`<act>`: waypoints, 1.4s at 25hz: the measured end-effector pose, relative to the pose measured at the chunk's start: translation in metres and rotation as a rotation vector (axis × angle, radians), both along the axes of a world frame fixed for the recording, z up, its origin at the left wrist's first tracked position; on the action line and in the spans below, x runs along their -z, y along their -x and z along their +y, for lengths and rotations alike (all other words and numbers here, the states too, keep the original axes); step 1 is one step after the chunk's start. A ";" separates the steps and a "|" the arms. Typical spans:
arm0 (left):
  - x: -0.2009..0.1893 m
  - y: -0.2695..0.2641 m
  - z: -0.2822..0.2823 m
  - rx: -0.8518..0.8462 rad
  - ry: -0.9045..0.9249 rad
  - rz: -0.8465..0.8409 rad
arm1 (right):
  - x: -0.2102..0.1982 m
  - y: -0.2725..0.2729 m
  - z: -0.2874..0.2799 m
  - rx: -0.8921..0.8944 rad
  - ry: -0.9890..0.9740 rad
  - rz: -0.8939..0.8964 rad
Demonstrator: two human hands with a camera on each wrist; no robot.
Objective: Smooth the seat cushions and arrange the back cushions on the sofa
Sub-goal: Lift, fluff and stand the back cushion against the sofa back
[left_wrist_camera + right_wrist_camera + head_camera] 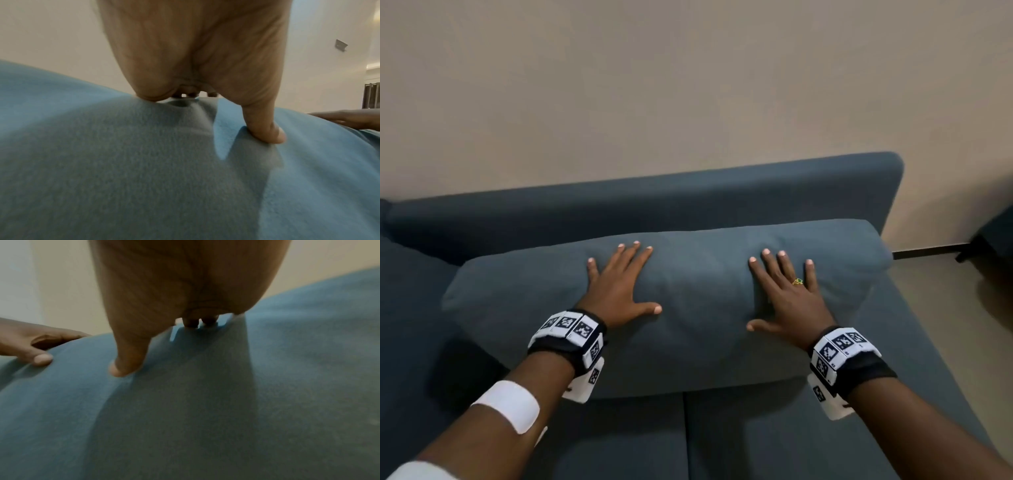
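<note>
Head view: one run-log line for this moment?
left hand: flat, pressing | right hand: flat, pressing | object: dark blue fabric back cushion, lying against sofa backrest | phase: patting into place

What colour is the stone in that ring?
Green, set in a gold ring on the right hand; the head view shows it best.

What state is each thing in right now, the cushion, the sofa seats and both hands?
Dark blue fabric back cushion: lying on the seat cushions in front of the backrest, dented under both hands.
Left hand: open, fingers spread, pressing flat on the cushion.
Right hand: open, fingers spread, pressing flat on the cushion.
Dark blue seat cushions: side by side, a seam between them.
</note>
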State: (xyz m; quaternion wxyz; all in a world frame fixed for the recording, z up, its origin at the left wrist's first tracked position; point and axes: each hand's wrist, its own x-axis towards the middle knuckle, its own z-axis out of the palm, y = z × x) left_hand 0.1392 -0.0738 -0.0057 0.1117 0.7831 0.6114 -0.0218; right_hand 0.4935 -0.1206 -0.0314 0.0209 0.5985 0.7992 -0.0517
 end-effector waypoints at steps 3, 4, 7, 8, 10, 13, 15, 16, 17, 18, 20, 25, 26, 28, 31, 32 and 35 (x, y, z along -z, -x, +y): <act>-0.001 0.015 0.006 0.067 -0.111 0.081 | 0.009 0.020 0.026 0.148 -0.040 0.030; 0.001 0.028 0.005 0.055 -0.156 0.113 | 0.011 0.023 0.035 0.167 -0.032 0.032; 0.017 0.075 0.005 -0.097 -0.223 0.144 | 0.013 0.030 0.067 0.208 -0.003 0.041; 0.024 0.092 0.006 -0.152 -0.210 0.123 | 0.013 0.034 0.076 0.225 0.005 0.052; 0.038 0.124 0.011 -0.247 -0.151 0.047 | 0.020 0.045 0.088 0.255 0.021 0.061; 0.064 0.161 0.015 -0.385 -0.035 -0.052 | 0.041 0.049 0.093 0.316 0.110 0.095; 0.091 0.185 0.022 -0.469 0.040 -0.087 | 0.061 0.030 0.099 0.487 0.170 0.221; 0.105 0.197 0.025 -0.523 0.093 -0.136 | 0.072 0.016 0.101 0.613 0.192 0.312; 0.119 0.208 0.029 -0.592 0.136 -0.223 | 0.083 0.002 0.103 0.717 0.203 0.376; 0.137 0.221 0.031 -0.669 0.176 -0.336 | 0.096 -0.010 0.102 0.780 0.218 0.440; 0.166 0.242 0.028 -0.779 0.221 -0.550 | 0.116 -0.027 0.093 0.802 0.205 0.533; 0.213 0.261 0.036 -0.843 0.157 -1.004 | 0.162 -0.063 0.097 0.932 0.164 0.817; 0.216 0.261 0.041 -0.887 0.139 -1.064 | 0.166 -0.067 0.102 0.957 0.194 0.811; 0.223 0.257 0.051 -0.936 0.092 -1.135 | 0.180 -0.073 0.110 0.956 0.211 0.795; 0.224 0.238 0.050 -0.917 0.014 -1.194 | 0.190 -0.065 0.111 1.002 0.110 0.748; 0.219 0.233 0.044 -0.931 0.007 -1.232 | 0.191 -0.064 0.108 1.024 0.065 0.679; 0.188 0.223 0.023 -0.974 0.021 -1.322 | 0.163 -0.054 0.090 1.067 0.016 0.692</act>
